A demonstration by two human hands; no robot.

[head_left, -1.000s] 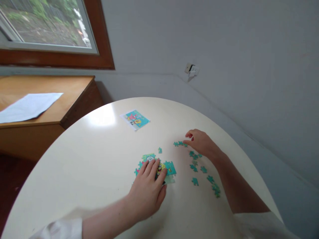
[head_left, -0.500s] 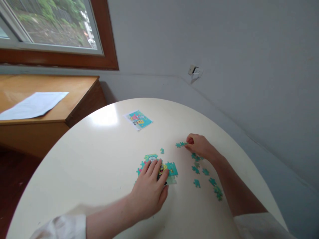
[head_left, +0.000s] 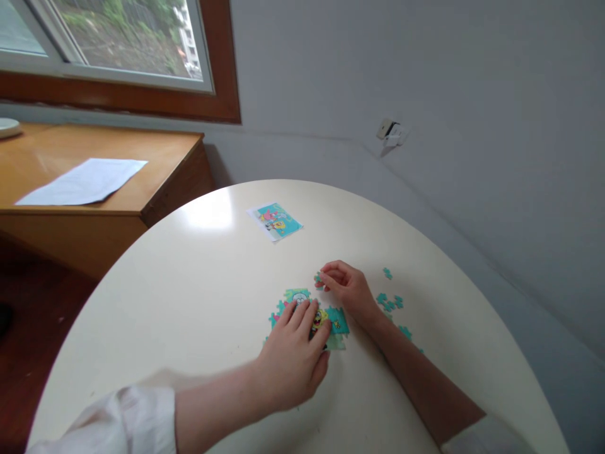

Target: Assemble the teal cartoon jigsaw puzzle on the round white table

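My left hand (head_left: 293,356) lies flat with fingers stretched out over a partly joined jigsaw puzzle (head_left: 339,321). The hand hides much of its middle; cartoon figures on a teal ground show around the fingers. Just beyond the puzzle's far edge, my right hand (head_left: 347,290) is closed in a pinch at a small teal puzzle piece (head_left: 318,278). Whether that piece still touches the table cannot be made out. Several loose puzzle pieces (head_left: 388,304) are scattered beside the right forearm, some partly hidden by it. One more loose piece (head_left: 387,273) sits apart, farther back.
A printed picture sheet (head_left: 278,222) with the cartoon scene rests toward the back of the round white table (head_left: 155,302). To the left stands a wooden desk (head_left: 174,142) bearing a white paper (head_left: 89,181). A wall socket with a plug (head_left: 391,131) is behind the table.
My right hand has moved left from a row of loose pieces to the single piece near the puzzle's far edge. My left hand stays on the puzzle. The view has shifted slightly.
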